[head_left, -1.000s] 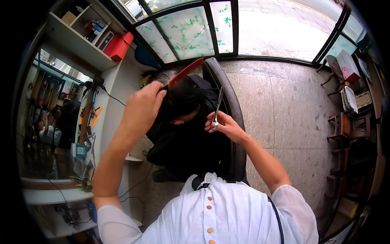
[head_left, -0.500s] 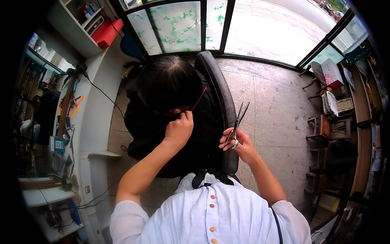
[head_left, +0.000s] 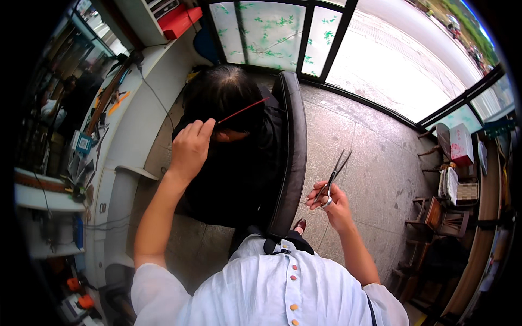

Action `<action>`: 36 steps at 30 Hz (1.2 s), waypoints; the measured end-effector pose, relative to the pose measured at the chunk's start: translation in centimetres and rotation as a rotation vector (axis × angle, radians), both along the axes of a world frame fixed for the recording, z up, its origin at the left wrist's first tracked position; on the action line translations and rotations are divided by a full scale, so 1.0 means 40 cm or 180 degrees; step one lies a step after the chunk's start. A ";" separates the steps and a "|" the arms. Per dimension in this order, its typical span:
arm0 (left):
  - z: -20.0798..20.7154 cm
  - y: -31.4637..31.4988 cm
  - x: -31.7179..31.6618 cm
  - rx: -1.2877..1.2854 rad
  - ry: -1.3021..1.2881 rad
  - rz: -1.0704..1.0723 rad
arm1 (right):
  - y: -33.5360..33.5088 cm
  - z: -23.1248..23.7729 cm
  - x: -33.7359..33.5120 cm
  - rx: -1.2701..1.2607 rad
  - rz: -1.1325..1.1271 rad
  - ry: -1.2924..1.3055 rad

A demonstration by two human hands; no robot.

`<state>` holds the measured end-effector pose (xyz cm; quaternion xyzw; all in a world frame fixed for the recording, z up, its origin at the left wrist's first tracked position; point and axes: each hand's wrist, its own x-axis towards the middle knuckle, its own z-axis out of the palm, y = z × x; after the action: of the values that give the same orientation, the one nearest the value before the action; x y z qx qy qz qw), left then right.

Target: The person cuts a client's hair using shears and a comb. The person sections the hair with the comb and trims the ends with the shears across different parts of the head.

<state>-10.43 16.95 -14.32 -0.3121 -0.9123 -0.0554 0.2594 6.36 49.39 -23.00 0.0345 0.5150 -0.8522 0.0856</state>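
Note:
In front of me a person with dark hair sits wrapped in a black cape, with the chair's dark padded back along their right side. My left hand is closed on one end of a thin red comb, seen edge-on. The comb points up and to the right across the hair. Off to the right of the chair, my right hand holds scissors at the finger rings. Their blades point upward, slightly apart, away from the hair.
A white counter with a mirror, a cord and small tools runs along the left. Glass doors with green leaf prints stand ahead. Wooden chairs and a white and red box line the right.
My left hand has moved left and up with the comb, which now lies flatter across the hair. My right hand has shifted slightly right, still holding the scissors. The view has turned.

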 end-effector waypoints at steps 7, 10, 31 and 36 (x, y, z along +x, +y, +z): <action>-0.050 0.101 0.107 -0.0801 -0.0653 0.0365 | 0.213 -0.022 0.062 0.0372 -0.0091 -0.0140; -0.034 0.156 0.115 -0.0346 -0.0351 0.0087 | 0.303 -0.033 0.092 0.0565 -0.0167 -0.0125; -0.113 0.141 0.101 0.1060 -0.0005 0.1150 | 0.215 -0.009 -0.060 0.0361 0.0898 -0.0175; -0.203 0.136 0.093 0.0602 -0.0356 0.1129 | 0.157 0.028 -0.111 0.0330 0.1235 -0.0062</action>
<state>-6.70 22.40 -22.43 -0.1173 -0.9567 -0.1116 0.2421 1.93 55.69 -21.87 -0.0527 0.5543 -0.7917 0.2513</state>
